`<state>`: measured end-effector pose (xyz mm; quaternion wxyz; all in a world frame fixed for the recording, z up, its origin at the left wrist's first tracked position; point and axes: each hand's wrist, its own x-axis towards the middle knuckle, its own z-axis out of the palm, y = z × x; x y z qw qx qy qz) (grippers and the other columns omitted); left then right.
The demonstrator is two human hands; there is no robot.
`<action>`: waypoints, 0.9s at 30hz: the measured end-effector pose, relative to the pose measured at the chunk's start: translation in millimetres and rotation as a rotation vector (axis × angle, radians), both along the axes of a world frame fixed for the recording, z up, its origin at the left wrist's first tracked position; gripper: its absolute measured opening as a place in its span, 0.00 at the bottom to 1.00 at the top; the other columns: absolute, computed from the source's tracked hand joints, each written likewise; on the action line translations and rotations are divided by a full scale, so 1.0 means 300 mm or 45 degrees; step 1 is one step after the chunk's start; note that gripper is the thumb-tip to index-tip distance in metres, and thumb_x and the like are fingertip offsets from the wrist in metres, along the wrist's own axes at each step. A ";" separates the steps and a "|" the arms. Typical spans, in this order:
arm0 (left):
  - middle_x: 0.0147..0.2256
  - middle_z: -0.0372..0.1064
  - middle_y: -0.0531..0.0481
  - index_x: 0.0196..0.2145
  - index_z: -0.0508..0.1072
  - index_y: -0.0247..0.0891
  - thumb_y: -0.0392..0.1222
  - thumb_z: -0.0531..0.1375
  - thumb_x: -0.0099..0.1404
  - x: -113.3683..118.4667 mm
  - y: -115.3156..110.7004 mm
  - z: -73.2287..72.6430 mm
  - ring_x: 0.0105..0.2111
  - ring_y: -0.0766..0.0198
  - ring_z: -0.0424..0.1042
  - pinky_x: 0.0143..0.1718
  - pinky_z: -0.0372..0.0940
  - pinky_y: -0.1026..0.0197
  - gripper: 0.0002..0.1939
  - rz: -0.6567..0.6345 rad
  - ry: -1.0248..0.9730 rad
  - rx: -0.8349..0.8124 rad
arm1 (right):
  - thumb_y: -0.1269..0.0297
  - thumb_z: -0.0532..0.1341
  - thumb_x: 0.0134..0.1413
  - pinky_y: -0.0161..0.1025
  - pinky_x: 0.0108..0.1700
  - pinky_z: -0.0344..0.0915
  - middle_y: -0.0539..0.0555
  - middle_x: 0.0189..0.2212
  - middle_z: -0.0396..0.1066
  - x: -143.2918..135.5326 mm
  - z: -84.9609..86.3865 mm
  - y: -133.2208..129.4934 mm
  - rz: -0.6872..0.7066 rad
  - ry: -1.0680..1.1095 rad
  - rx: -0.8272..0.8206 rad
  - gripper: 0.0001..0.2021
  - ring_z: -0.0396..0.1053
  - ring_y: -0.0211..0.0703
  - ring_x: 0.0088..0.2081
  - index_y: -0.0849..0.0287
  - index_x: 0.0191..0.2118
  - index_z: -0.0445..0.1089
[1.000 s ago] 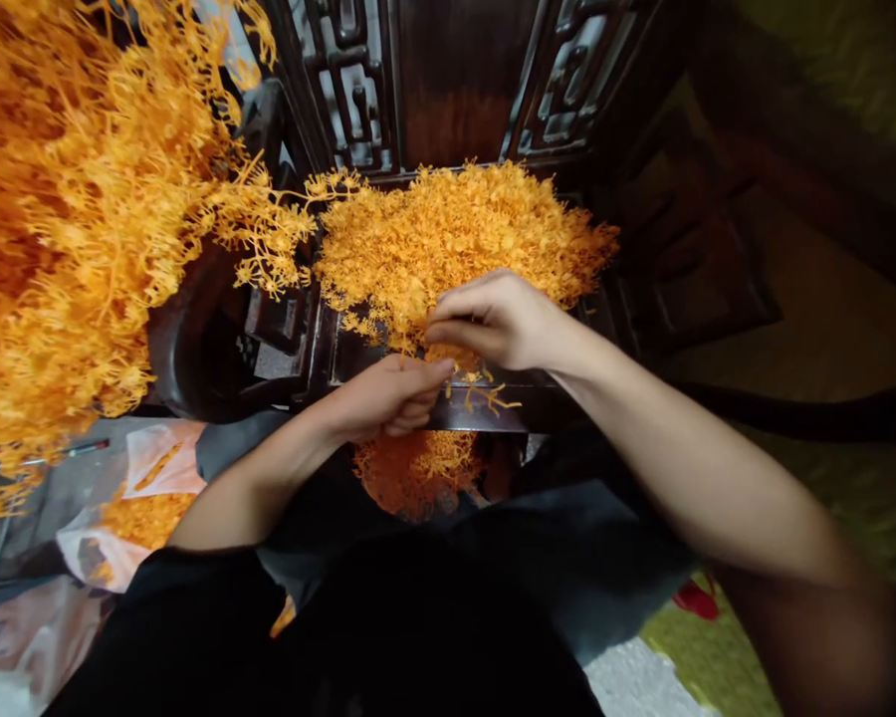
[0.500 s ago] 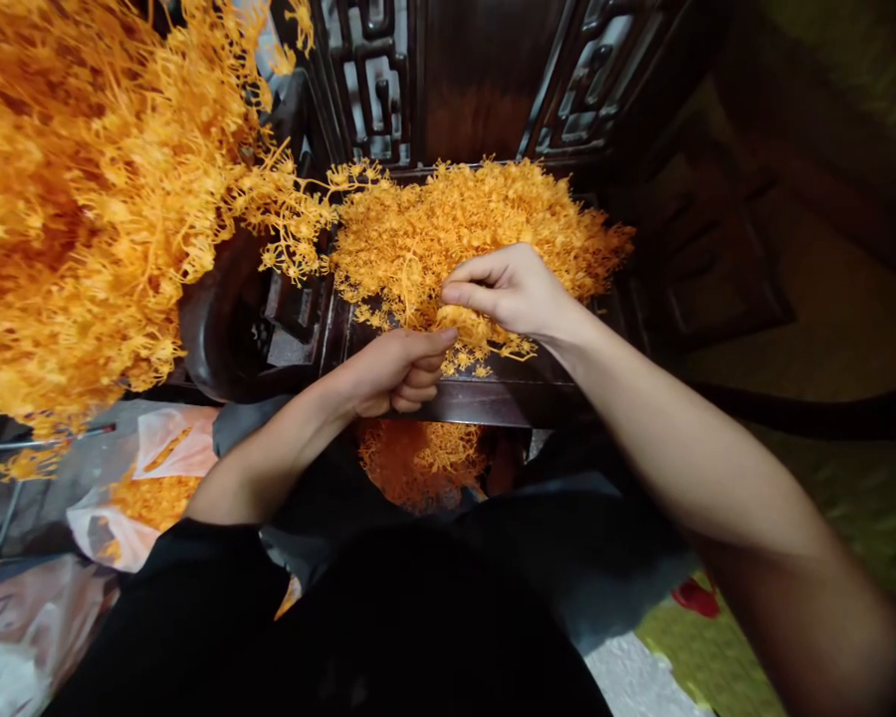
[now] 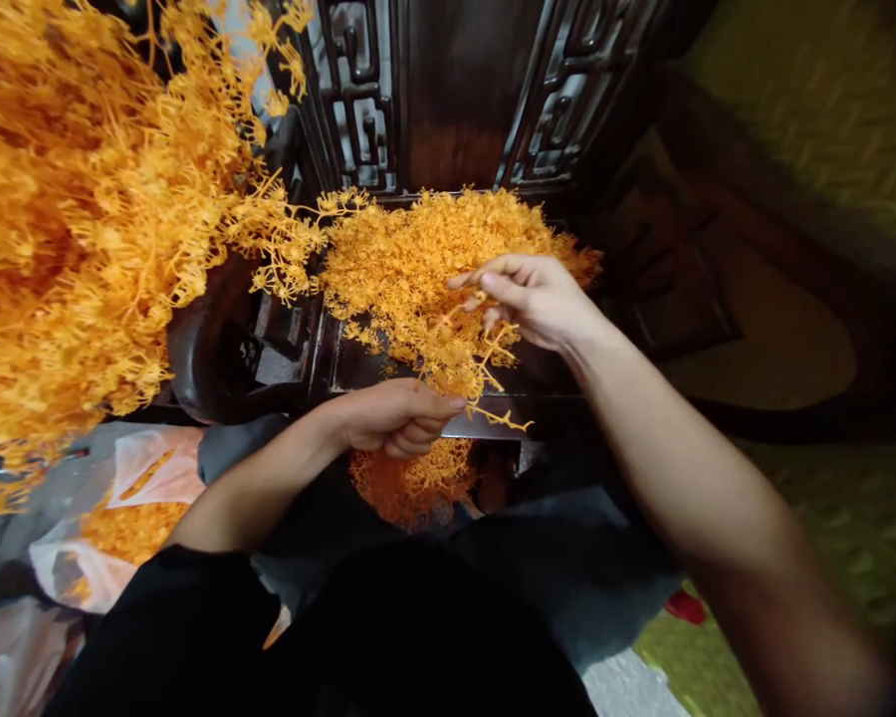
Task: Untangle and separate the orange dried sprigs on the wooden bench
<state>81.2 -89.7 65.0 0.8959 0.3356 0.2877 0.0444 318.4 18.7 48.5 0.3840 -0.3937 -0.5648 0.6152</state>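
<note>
My left hand (image 3: 399,416) is closed in a fist, thumb on top, at the front edge of the dark wooden seat. It grips an orange branching plastic sprig (image 3: 485,370), whose thin stems stick out past the thumb. Above and to the right, my right hand (image 3: 542,299) pinches a small orange piece at its fingertips, partly hidden by the fingers. Behind both hands lies a heap of orange plastic sprigs (image 3: 433,244) with small flower-like tips, spread over the seat (image 3: 545,376).
A larger orange mass (image 3: 82,219) fills the upper left, over a curved wooden armrest (image 3: 198,344). A carved backrest (image 3: 459,90) stands behind. Below left is a plastic bag (image 3: 156,463) with orange pieces. More orange sprigs (image 3: 410,483) sit beneath the seat edge.
My left hand has moved down, the sprig now showing beyond its thumb. My right hand has shifted slightly right and its fingers have loosened somewhat. The view has tilted a little.
</note>
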 end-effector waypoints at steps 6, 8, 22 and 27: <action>0.17 0.39 0.62 0.19 0.49 0.41 0.59 0.64 0.69 0.008 -0.001 -0.011 0.16 0.76 0.40 0.16 0.35 0.67 0.33 -0.022 0.001 -0.071 | 0.41 0.66 0.59 0.36 0.26 0.50 0.47 0.24 0.57 -0.109 0.035 -0.096 0.206 0.077 -0.103 0.24 0.53 0.34 0.26 0.60 0.42 0.72; 0.17 0.38 0.62 0.19 0.48 0.41 0.59 0.63 0.69 0.010 -0.004 -0.013 0.15 0.76 0.40 0.16 0.36 0.67 0.34 -0.037 -0.004 -0.090 | 0.38 0.65 0.59 0.36 0.28 0.52 0.47 0.24 0.58 -0.121 0.035 -0.102 0.345 -0.050 -0.007 0.26 0.54 0.34 0.26 0.60 0.43 0.73; 0.16 0.40 0.62 0.19 0.50 0.42 0.63 0.64 0.67 -0.022 -0.008 -0.005 0.15 0.75 0.40 0.16 0.36 0.65 0.34 0.040 0.161 0.085 | 0.48 0.60 0.67 0.47 0.42 0.65 0.57 0.37 0.74 0.164 -0.039 0.134 -0.163 -0.763 0.908 0.15 0.68 0.46 0.36 0.52 0.38 0.77; 0.15 0.46 0.61 0.20 0.54 0.42 0.67 0.61 0.67 -0.008 0.014 -0.041 0.14 0.74 0.44 0.16 0.39 0.64 0.32 0.082 0.480 0.359 | 0.53 0.54 0.72 0.42 0.37 0.62 0.54 0.34 0.72 0.045 0.073 -0.081 0.073 -0.597 0.889 0.18 0.66 0.42 0.32 0.55 0.54 0.76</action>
